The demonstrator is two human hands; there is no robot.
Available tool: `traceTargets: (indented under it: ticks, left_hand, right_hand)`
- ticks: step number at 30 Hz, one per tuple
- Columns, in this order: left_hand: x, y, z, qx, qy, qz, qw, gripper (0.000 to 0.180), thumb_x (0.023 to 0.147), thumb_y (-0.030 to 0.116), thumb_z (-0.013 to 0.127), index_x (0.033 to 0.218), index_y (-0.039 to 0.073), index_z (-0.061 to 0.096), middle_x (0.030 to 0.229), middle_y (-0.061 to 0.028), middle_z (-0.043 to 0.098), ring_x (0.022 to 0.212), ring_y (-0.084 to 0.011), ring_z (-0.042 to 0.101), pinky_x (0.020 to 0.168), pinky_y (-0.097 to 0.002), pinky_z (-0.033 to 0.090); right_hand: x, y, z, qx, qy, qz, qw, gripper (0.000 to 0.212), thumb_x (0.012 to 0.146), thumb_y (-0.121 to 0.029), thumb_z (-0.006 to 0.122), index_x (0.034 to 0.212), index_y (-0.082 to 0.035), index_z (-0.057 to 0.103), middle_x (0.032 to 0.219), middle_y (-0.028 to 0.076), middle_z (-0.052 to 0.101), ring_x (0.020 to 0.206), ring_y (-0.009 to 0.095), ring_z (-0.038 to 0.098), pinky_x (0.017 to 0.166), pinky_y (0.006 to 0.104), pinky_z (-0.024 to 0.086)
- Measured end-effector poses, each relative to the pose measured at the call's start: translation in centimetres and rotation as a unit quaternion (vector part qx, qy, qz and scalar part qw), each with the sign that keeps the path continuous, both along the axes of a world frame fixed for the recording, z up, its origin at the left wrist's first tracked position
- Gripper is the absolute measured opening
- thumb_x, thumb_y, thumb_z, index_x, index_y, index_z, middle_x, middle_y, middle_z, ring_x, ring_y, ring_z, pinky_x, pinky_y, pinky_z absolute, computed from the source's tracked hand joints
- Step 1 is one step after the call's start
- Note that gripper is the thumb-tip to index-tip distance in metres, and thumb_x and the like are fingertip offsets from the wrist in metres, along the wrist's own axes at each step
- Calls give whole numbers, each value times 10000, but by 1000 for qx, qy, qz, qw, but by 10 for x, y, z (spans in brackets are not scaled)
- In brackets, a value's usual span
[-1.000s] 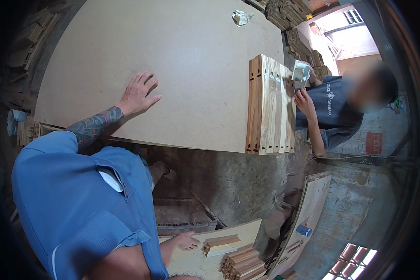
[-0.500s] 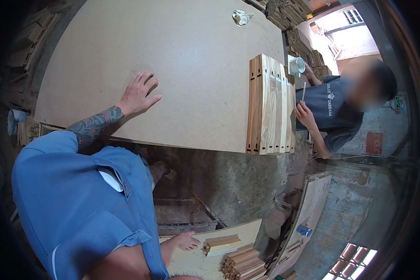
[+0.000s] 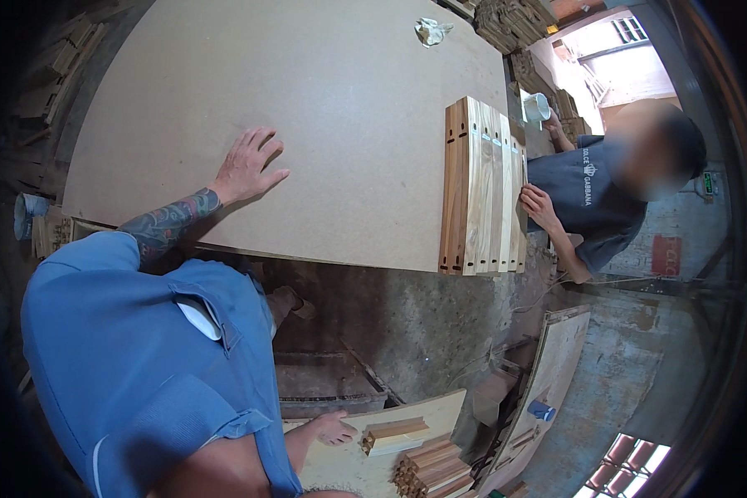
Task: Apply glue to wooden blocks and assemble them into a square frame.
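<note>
My left hand point(image 3: 251, 166) lies on a large beige panel point(image 3: 340, 91), fingers spread and nothing in them; the forearm is tattooed. My right hand point(image 3: 334, 428) is lower in the view, fingers loosely stretched, at a pale plywood board point(image 3: 332, 473). It appears to rest at the board's edge. Close by it is a short bundle of wooden strips point(image 3: 394, 436), apart from the fingers. Beyond that lies a bigger stack of strips point(image 3: 433, 469). Neither hand touches the row of slotted wooden pieces point(image 3: 483, 191) standing on the panel's right end.
Across the panel a co-worker in a dark shirt point(image 3: 585, 199) has one hand at the slotted pieces and the other by a white bucket point(image 3: 536, 108). Crumpled paper point(image 3: 432, 31) lies at the panel's far side. A blue cup point(image 3: 542, 410) stands on another board.
The co-worker's bucket has moved slightly right and tipped differently. Their other hand has come down to the slotted pieces, and its thin stick no longer shows. My hands have stayed put.
</note>
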State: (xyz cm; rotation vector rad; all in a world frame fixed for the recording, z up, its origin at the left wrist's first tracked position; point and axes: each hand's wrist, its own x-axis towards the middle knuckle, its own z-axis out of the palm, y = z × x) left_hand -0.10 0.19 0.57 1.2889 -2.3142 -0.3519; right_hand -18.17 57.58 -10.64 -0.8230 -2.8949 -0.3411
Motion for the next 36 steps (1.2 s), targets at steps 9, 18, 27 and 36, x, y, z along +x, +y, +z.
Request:
traceTargets:
  ticks: [9, 18, 27, 36]
  left_hand:
    - [0, -1, -4, -9, 2, 0, 1000, 442, 835, 386, 690, 1121, 77, 553, 1302, -176, 468, 1261, -374, 413, 1070, -491, 353]
    - [-1, 0, -1, 5, 4, 1, 1000, 451, 835, 389, 691, 1132, 77, 555, 1311, -173, 467, 1277, -373, 405, 1074, -491, 348]
    - [0, -1, -2, 4, 4, 3, 1000, 452, 833, 386, 695, 1133, 77, 556, 1316, -174, 464, 1286, -368, 401, 1072, -491, 350]
    - [0, -1, -2, 0, 2, 0, 1000, 455, 831, 386, 694, 1134, 76, 556, 1320, -172, 464, 1281, -367, 401, 1067, -490, 353]
  right_hand:
    - [-1, 0, -1, 7, -8, -9, 1000, 782, 824, -531, 568, 1431, -85, 359, 1330, 120, 445, 1235, 323, 466, 1026, 466, 373]
    - [-1, 0, 0, 1, 2, 1, 1000, 763, 815, -487, 589, 1428, -86, 373, 1345, 135, 449, 1225, 341, 469, 1016, 486, 387]
    - [1, -3, 4, -9, 11, 3, 1000, 775, 808, -475, 607, 1430, -70, 383, 1362, 157, 440, 1218, 360, 468, 1002, 495, 397]
    - [1, -7, 9, -19, -15, -13, 1000, 799, 825, -521, 573, 1458, -85, 355, 1406, 147, 417, 1278, 339, 436, 1048, 483, 361]
